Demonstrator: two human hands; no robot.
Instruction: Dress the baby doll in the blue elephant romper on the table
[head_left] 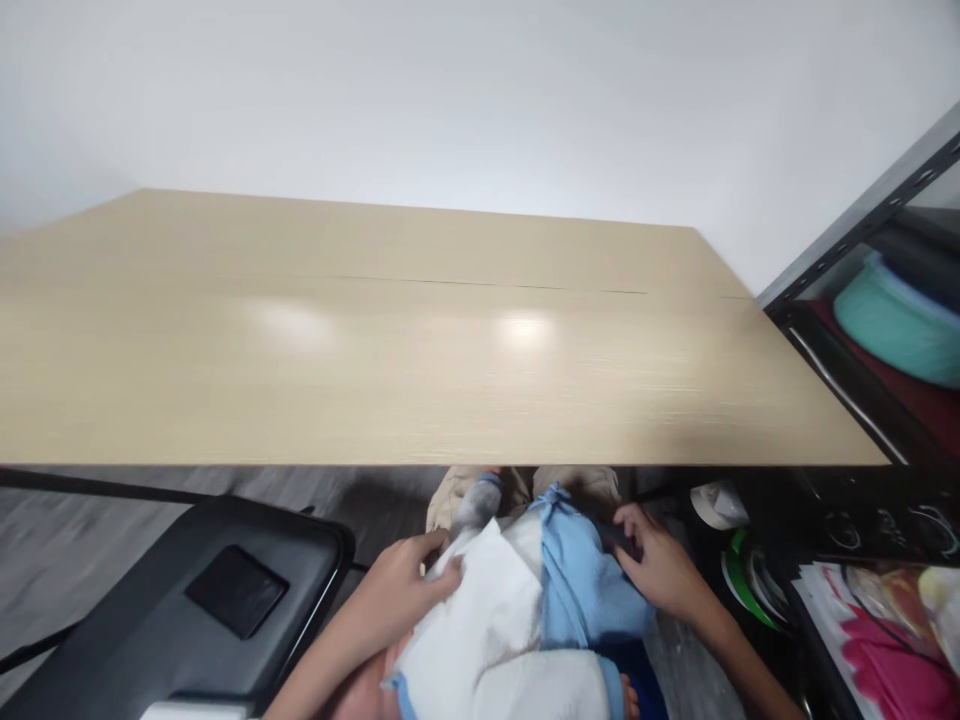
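Note:
On my lap, below the table's front edge, lies a small figure in white and light-blue fleece clothes; whether it is a doll cannot be told. Its tiny hand pokes from a blue-cuffed white sleeve. My left hand is closed on the white cloth at the figure's left side, thumb and fingers pinching it. On the other side, my right hand is closed around a dark object beside the light-blue part. Most of that dark object is hidden by the fingers and cloth.
A pale wooden table spans the view ahead, against a white wall. At left, a black phone lies on a black chair seat. To the right stand a metal shelf with a teal container, a green-edged roll and pink cloth.

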